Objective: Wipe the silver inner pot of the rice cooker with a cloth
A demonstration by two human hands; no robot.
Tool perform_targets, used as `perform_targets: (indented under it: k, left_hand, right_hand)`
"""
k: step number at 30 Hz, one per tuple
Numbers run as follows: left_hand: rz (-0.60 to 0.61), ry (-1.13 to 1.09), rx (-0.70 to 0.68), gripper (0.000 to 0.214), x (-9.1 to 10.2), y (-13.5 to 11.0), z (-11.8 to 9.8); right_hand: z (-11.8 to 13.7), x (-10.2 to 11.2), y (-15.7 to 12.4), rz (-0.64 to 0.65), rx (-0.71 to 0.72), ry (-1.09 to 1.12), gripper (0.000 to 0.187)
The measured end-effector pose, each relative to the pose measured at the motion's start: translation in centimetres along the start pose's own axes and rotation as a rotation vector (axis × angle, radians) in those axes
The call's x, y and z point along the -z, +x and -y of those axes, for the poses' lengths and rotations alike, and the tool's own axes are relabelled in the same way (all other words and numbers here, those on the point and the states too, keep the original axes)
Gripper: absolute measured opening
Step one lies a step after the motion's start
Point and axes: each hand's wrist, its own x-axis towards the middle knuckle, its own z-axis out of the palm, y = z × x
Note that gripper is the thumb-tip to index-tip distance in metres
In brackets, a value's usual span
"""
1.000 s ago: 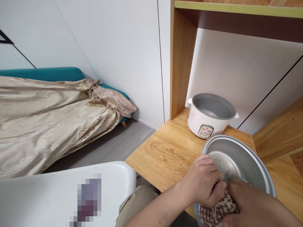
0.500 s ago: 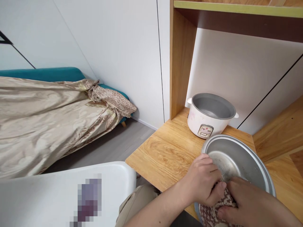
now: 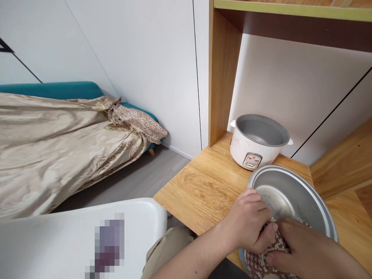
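A wide silver metal pot point(image 3: 308, 186) stands at the table's right side, its inside facing up. My left hand point(image 3: 252, 221) is closed at the pot's near left rim, fingers curled over it. A brown and cream patterned cloth point(image 3: 258, 263) drapes over the near rim, partly under both hands. My right hand point(image 3: 299, 244) holds the cloth, thumb outside and fingers reaching down into the pot; the fingertips are hidden. Just behind the pot sits a white rice cooker body point(image 3: 241, 145) with a grey interior and no lid on it.
The wooden table point(image 3: 194, 186) joins an upright panel point(image 3: 222, 77) with a shelf point(image 3: 290, 11) above. A white chair point(image 3: 139, 217) stands at lower left, beside my knee point(image 3: 171, 248). Farther left is a teal sofa point(image 3: 58, 91) under a beige cover point(image 3: 58, 147).
My right hand has shifted slightly with the cloth, and a bit more patterned cloth shows beyond its knuckles inside the pot. My left hand stays in place.
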Motion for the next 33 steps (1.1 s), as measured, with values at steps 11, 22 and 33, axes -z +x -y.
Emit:
perform_targets:
  k: [11,22,33]
  left_hand:
    - [-0.009,0.004,-0.005,0.024,0.06,-0.02,0.04]
    - [-0.032,-0.014,0.001,0.025,-0.08,0.02,0.03]
    - [-0.003,0.001,-0.004,0.024,-0.13,-0.05,0.05]
  right_hand:
    - [0.56,0.32,-0.11,-0.039,0.011,-0.037,0.013]
    - [-0.09,-0.12,0.13,0.006,0.005,-0.040,0.017]
    - [-0.03,-0.01,0.08,-0.025,-0.003,-0.033,0.018]
